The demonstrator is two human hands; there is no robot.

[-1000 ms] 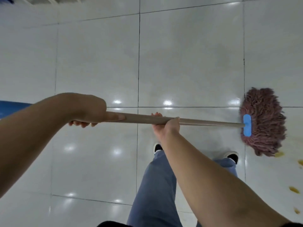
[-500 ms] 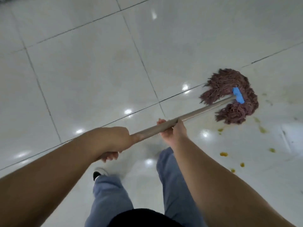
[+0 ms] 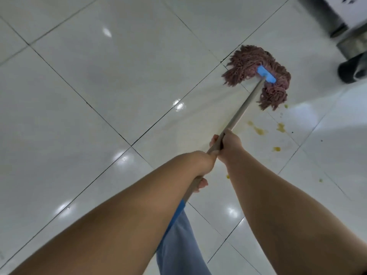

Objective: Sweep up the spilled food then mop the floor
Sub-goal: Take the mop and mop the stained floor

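Observation:
A mop with a reddish-brown string head point(image 3: 246, 64) and a blue clamp point(image 3: 266, 74) lies on the white tiled floor point(image 3: 99, 86) at the upper right. Its beige handle point(image 3: 244, 106) runs down toward me. My right hand point(image 3: 230, 145) grips the handle higher up the shaft. Just behind it, my left hand point(image 3: 200, 165) grips the handle nearer its end. Yellow food stains point(image 3: 260, 131) and smaller yellow spots point(image 3: 277, 149) dot the tile just to the right of the handle, below the mop head.
A metal furniture base with a dark foot point(image 3: 353, 56) stands at the upper right corner, close to the mop head. My leg in blue trousers point(image 3: 178, 245) is below my arms. Dark grout lines cross the glossy floor.
The view has swung so the handle now points up and to the right. The mop head has slid further away, beside the yellow stains. My hands have come closer together on the handle.

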